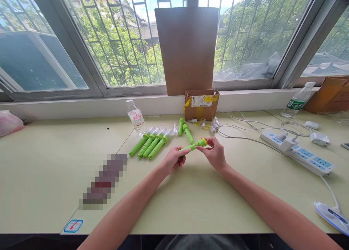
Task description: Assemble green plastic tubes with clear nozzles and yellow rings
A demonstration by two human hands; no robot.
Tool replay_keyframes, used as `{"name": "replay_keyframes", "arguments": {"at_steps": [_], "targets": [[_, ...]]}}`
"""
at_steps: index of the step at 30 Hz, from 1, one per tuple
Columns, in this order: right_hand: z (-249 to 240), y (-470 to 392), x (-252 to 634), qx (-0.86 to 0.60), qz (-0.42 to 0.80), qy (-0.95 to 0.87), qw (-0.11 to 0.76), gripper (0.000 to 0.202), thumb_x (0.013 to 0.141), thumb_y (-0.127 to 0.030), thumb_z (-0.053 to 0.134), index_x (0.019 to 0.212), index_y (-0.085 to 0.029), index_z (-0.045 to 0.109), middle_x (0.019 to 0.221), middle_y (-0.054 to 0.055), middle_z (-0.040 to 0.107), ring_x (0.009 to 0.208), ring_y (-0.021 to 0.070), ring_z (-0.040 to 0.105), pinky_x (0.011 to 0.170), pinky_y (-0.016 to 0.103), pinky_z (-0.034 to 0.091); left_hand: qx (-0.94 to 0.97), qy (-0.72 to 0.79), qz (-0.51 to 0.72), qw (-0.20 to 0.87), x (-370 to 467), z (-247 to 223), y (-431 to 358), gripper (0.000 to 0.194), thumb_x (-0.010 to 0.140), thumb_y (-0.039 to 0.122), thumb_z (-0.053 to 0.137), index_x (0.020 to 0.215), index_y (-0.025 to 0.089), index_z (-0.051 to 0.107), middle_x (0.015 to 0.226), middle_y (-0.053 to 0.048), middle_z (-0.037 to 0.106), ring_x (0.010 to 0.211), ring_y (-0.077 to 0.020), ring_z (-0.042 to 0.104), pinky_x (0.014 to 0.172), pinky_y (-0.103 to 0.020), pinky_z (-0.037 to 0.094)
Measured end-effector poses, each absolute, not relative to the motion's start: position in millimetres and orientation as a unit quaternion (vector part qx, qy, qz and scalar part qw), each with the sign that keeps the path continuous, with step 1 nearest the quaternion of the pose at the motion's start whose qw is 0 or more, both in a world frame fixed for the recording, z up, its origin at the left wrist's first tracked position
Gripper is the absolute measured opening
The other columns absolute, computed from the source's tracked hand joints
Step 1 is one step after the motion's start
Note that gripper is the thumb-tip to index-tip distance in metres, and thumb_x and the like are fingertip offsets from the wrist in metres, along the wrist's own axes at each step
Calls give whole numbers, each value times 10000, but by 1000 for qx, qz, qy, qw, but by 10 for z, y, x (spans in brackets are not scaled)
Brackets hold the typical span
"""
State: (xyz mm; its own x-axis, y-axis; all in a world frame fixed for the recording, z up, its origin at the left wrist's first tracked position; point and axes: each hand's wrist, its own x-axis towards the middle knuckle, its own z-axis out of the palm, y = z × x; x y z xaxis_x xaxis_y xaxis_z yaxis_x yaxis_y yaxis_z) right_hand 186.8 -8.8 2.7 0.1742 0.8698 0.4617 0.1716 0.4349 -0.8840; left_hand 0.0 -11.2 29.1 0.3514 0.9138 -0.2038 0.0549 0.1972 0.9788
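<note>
My left hand (174, 159) is closed around a green plastic handle (193, 146), which lies nearly level just above the table. At the handle's right end, the fingertips of my right hand (215, 153) pinch a yellow ring (204, 141) sitting at its tip. Beyond my hands are two more green handles, one standing (181, 126) and one leaning (188, 133). To the left of them lie several green handles with clear tubes on their ends (152, 144). Clear plastic caps (215, 123) and loose yellow rings (207, 127) rest in front of a cardboard box.
The small cardboard box (190, 113) stands against the sill, a brown board (188, 50) behind it. Water bottles stand at left (136, 118) and right (297, 101). A power strip (305, 157) with cables occupies the right side. A pixelated patch (105, 181) covers something at left.
</note>
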Motion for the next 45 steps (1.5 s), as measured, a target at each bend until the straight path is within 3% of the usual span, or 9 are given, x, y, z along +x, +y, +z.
{"name": "replay_keyframes", "arguments": {"at_steps": [4,7,11,17,25,33,38,41,45], "targets": [[16,-59,1886,-457,272,-571,625,445,605,-462,779,753,-216,438,859,65,659,846,242,667,660,381,596,622,483,406,463,15,322,-143,389,687,520,673,776,188,490,618,33,554,426,-68,482,353,-166,309],[6,-47,1899,-454,264,-574,628,448,596,-447,790,746,-217,436,837,41,656,808,221,667,722,392,580,652,479,422,410,16,302,-148,388,707,531,651,746,185,480,557,48,523,408,-64,465,372,-165,316],[-3,-39,1914,-458,287,-575,614,459,586,-459,792,743,-221,433,767,7,633,750,210,666,697,385,578,620,483,428,446,25,255,-141,402,712,542,642,732,187,454,474,58,502,352,-64,426,350,-168,295],[22,-48,1897,-427,354,-563,613,486,572,-479,790,789,-224,438,846,27,622,876,239,652,644,365,600,546,463,450,533,21,282,-116,409,714,528,651,709,196,414,422,74,470,324,-57,371,321,-166,267],[39,-106,1832,-444,314,-542,641,377,639,-424,765,830,-212,519,917,57,660,857,228,659,696,386,589,521,472,427,569,12,330,-124,420,706,529,662,712,197,405,427,72,474,321,-56,373,319,-170,268],[35,-99,1825,-438,323,-534,646,407,611,-455,775,811,-210,519,870,49,666,810,222,670,708,399,599,452,472,392,647,13,289,-111,416,684,519,682,743,183,443,448,75,458,319,-42,347,327,-175,226],[42,-114,1836,-423,330,-554,636,400,644,-449,754,832,-222,483,1003,65,639,881,217,654,709,395,610,409,467,362,696,19,300,-112,363,730,501,635,808,186,472,449,90,419,323,-30,288,340,-170,201],[57,-122,1837,-428,318,-557,636,393,658,-468,737,834,-222,486,1002,73,640,897,224,649,701,400,610,430,472,356,682,21,305,-110,382,730,531,622,801,190,465,450,89,415,322,-36,306,336,-171,209],[67,-106,1831,-439,301,-548,645,405,641,-491,742,811,-213,501,967,79,660,872,232,656,675,386,604,523,476,388,592,20,318,-118,432,686,559,656,811,192,467,567,59,517,353,-44,402,335,-172,263]]}}
